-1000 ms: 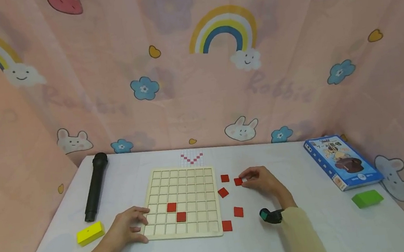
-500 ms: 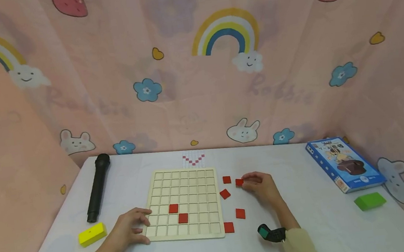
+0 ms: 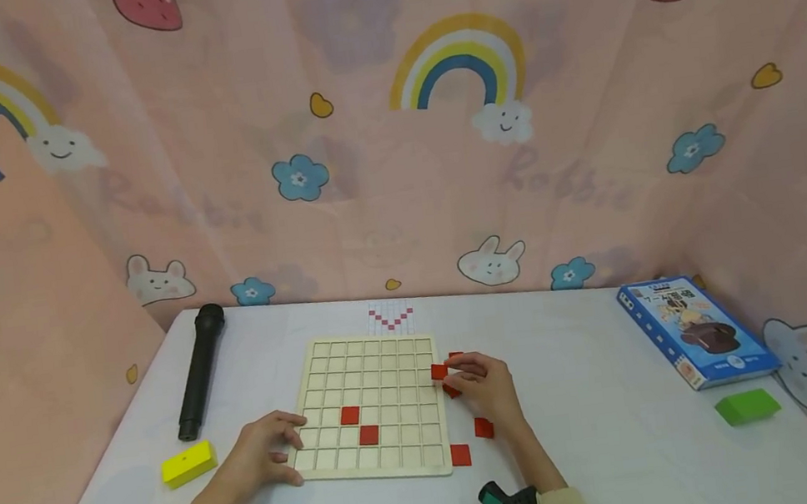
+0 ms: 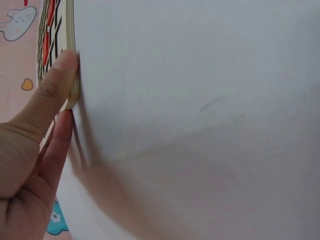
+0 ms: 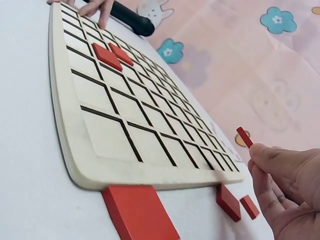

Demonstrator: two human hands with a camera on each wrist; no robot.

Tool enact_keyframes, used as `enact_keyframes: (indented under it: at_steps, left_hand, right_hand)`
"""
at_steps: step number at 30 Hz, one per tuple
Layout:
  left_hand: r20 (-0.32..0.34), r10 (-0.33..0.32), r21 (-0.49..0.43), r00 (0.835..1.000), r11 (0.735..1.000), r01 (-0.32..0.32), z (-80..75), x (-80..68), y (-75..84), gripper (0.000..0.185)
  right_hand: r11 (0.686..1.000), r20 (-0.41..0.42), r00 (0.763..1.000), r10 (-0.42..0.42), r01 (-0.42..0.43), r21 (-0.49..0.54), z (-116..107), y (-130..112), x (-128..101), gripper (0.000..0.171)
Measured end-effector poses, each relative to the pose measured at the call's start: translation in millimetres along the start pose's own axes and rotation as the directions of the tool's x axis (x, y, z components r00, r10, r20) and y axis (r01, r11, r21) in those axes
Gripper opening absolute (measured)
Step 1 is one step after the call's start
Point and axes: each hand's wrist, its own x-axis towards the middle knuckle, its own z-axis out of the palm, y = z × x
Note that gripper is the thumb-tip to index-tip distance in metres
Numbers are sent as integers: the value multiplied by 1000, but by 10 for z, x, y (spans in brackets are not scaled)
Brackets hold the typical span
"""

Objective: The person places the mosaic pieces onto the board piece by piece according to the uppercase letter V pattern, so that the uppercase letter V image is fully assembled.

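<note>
A pale wooden grid board (image 3: 403,437) lies on the white table with two red square tiles (image 3: 350,416) in its cells. At its near left corner, my left hand (image 3: 258,455) holds the edge, the thumb on the near side and fingers along the left side. My right hand (image 3: 492,392) pinches a red square tile (image 5: 244,136) between thumb and fingertips, over the board's right edge in the head view. The right wrist view shows this tile raised above the surface. Beside the board's right edge lie several loose red tiles (image 3: 461,455), some partly hidden by the right hand.
Behind the board lies a paper with a red V pattern (image 3: 391,317). A black microphone (image 3: 201,369) and yellow block (image 3: 188,464) are at left. To the right are a blue box (image 3: 699,331) and green block (image 3: 747,406). A patterned pink curtain (image 3: 371,231) surrounds the table.
My right hand has lifted a red tile from the table and carried it left to the board's right edge. The left hand stays at the board's corner. The head view has shifted slightly.
</note>
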Motion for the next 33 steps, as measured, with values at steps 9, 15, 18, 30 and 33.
enact_keyframes:
  at_steps: [9, 15, 18, 30, 33]
  left_hand:
    - [-3, 1, 13, 1000, 1000, -1, 9, 2, -28, 42]
    - [-11, -15, 27, 1000, 1000, 15, 2, -2, -20, 42]
    - [-13, -22, 27, 1000, 999, 23, -4, -3, -10, 42]
    - [5, 11, 28, 1000, 1000, -11, 0, 4, -17, 40]
    - [5, 22, 25, 1000, 999, -22, 12, 4, -19, 40]
  right_hand:
    - [996, 73, 993, -92, 91, 21, 329, -35, -25, 23]
    - [994, 103, 989, -106, 105, 15, 525, -105, -31, 22]
    - [993, 116, 986, -120, 120, 7, 628, -147, -34, 20]
    - [960, 241, 935, -260, 278, -44, 966, -278, -6, 20]
    - [957, 274, 924, -266, 286, -36, 1037, -288, 6, 20]
